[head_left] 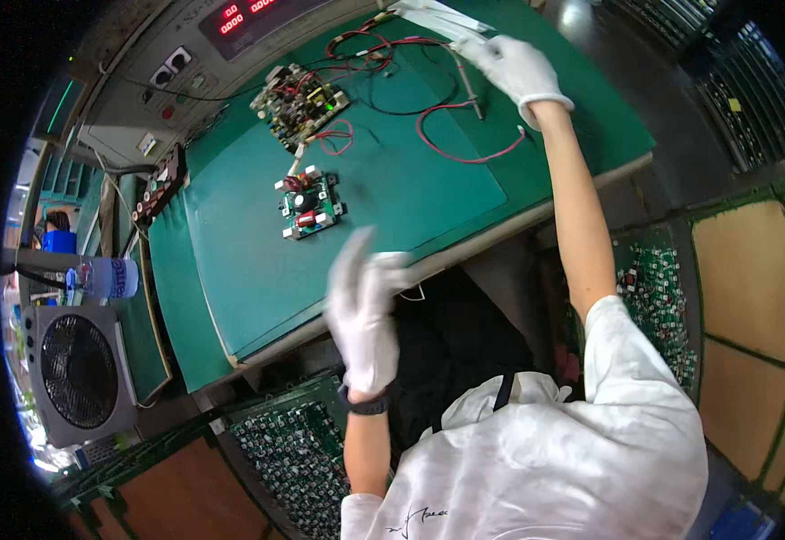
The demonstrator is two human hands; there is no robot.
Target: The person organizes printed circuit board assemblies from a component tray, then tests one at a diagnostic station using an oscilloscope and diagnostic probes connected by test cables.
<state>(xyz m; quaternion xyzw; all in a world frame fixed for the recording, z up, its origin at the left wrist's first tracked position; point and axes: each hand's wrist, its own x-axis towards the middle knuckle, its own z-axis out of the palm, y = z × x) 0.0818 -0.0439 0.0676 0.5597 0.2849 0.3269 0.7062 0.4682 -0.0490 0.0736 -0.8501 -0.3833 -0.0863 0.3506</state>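
My left hand (363, 310), in a white glove, hovers in front of the table's near edge. Its fingers are apart and hold nothing; motion smears them. Nearest to it on the green mat lies a small circuit board (307, 202) with red, black and white parts. My right hand (517, 74), also gloved, reaches to the far right of the table. Its fingers are bent together at the end of some white strips (442, 18); what they grip is hidden. Just below them is a thin grey rod (468, 88). A red wire (478, 161) curves beneath that hand.
A bigger, densely filled board (298, 103) with a green light is wired up by the instrument panel (221, 67). A fan (77, 371) and bottle (109, 278) are at left. Trays of small boards (293, 459) flank my body, with more boards (654, 292) at right.
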